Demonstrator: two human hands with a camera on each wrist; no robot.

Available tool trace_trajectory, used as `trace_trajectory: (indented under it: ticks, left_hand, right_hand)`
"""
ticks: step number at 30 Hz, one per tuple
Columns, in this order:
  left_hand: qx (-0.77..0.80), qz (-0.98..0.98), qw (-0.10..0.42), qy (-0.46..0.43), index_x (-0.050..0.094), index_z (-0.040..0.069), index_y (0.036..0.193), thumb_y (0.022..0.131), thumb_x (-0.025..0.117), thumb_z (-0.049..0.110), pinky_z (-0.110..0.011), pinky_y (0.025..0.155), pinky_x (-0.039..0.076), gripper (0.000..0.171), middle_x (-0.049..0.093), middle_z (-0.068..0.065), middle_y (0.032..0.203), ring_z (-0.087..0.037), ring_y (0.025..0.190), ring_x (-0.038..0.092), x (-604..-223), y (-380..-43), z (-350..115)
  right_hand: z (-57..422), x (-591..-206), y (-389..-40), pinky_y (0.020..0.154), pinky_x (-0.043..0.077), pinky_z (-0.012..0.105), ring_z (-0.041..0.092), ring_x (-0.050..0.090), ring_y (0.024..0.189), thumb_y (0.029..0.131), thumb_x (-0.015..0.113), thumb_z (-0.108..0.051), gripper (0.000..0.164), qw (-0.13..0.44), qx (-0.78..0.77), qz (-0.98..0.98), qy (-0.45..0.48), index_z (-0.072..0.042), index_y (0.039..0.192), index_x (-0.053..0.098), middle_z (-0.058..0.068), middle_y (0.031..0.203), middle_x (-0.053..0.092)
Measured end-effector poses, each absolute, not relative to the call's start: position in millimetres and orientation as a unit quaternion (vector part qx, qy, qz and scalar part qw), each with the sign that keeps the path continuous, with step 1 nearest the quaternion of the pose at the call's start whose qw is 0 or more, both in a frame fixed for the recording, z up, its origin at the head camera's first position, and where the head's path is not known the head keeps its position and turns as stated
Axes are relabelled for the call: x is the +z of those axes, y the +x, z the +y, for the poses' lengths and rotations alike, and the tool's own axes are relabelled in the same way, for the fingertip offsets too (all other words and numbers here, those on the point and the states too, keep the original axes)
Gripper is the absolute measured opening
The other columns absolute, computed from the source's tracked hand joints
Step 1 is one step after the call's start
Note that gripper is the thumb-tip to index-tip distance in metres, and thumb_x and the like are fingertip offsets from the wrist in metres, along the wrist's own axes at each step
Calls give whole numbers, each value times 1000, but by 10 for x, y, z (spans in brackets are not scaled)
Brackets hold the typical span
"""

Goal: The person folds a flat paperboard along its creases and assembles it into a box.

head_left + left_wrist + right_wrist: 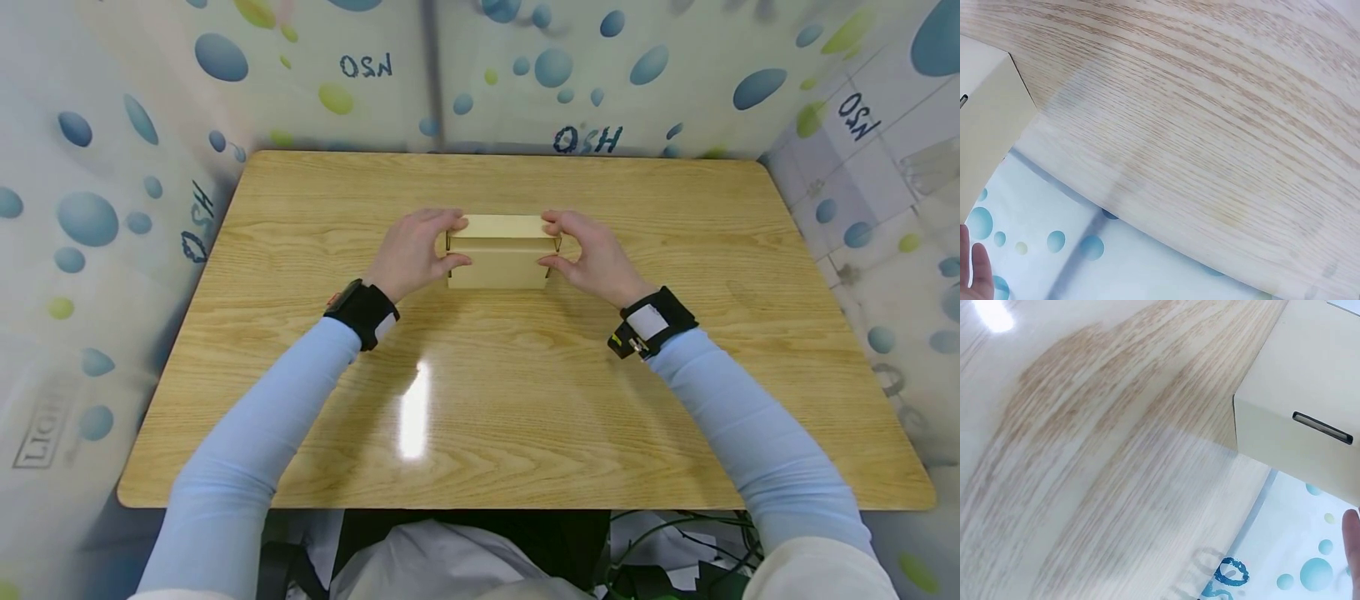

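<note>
A small pale-yellow cardboard box (497, 271) sits toward the back middle of the table, and dark slits show at its ends. My left hand (408, 250) grips its left end, thumb on the front and fingers at the upper back edge. At the opposite end my right hand (592, 254) holds it in the same way. In the left wrist view part of the box (991, 144) shows with my fingers (982, 272) below it. The right wrist view has the box (1300, 381) with a narrow slot in it and a fingertip (1352, 537) near its lower edge.
The wooden table (525, 400) has rounded corners and a bright light reflection left of centre. A curtain (525, 92) with blue and green dots hangs round the back and sides. Cables (690, 525) lie below the front edge at the right.
</note>
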State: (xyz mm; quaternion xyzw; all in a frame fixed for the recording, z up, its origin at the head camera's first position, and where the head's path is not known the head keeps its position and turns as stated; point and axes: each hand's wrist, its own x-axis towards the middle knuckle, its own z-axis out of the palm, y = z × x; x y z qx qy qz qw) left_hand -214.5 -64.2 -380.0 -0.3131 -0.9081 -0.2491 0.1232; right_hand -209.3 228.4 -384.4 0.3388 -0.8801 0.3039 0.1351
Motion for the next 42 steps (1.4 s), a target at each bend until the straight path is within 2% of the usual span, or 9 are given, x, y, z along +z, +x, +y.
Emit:
trace_trajectory:
  ticks: [8,17,24,29,34,37,42]
  left_hand:
    - [-234,-907,137,-323,65,9,118,78,73,39,-37,100,45,51,59,-8,130,-24,120,55,-3823,-2136,-650]
    - [-191,-893,195,-358,67,6,115,81,72,37,-39,101,44,46,59,-13,127,-28,119,55,-3900,-2137,-648]
    - [-214,-896,180,-346,67,6,114,81,71,37,-38,101,44,45,59,-13,127,-27,119,54,-3886,-2123,-641]
    - [-293,-903,127,-288,66,10,118,83,67,46,-36,101,44,50,57,-9,131,-23,124,51,-3826,-2106,-623]
    - [-428,-884,10,-186,47,18,138,88,54,55,-33,106,38,63,46,-2,143,-19,132,42,-3783,-2112,-625]
    - [-506,-852,-62,-117,34,20,145,88,48,60,-33,106,38,71,38,-2,148,-19,133,40,-3741,-2128,-632]
    - [-592,-784,-186,-29,24,12,148,88,47,62,-38,106,39,81,28,-6,153,-26,135,37,-3669,-2163,-614]
  right_hand:
    - [2285,-3883,-2086,101,43,43,30,50,123,78,76,-10,28,140,297,-878,347,-4,98,58,17,128,56]
    - [2296,-3947,-2076,102,42,43,32,48,125,80,74,-11,21,162,286,-872,361,-1,92,60,17,129,54]
    - [2285,-3967,-2068,103,41,44,32,47,126,81,74,-14,22,170,292,-872,354,-2,91,58,19,130,53]
    - [2271,-3949,-2055,107,36,44,27,41,132,85,69,-22,24,137,332,-881,307,-5,99,59,15,139,46]
    - [2261,-3901,-2047,110,33,44,22,35,136,90,62,-22,38,78,434,-870,221,-8,124,52,7,145,40]
    - [2244,-3840,-2056,111,32,44,24,33,137,92,59,-27,51,24,500,-852,152,-10,137,41,8,147,37]
    - [2228,-3732,-2091,112,30,44,26,32,138,92,54,-43,71,-105,572,-813,30,-13,148,22,12,150,30]
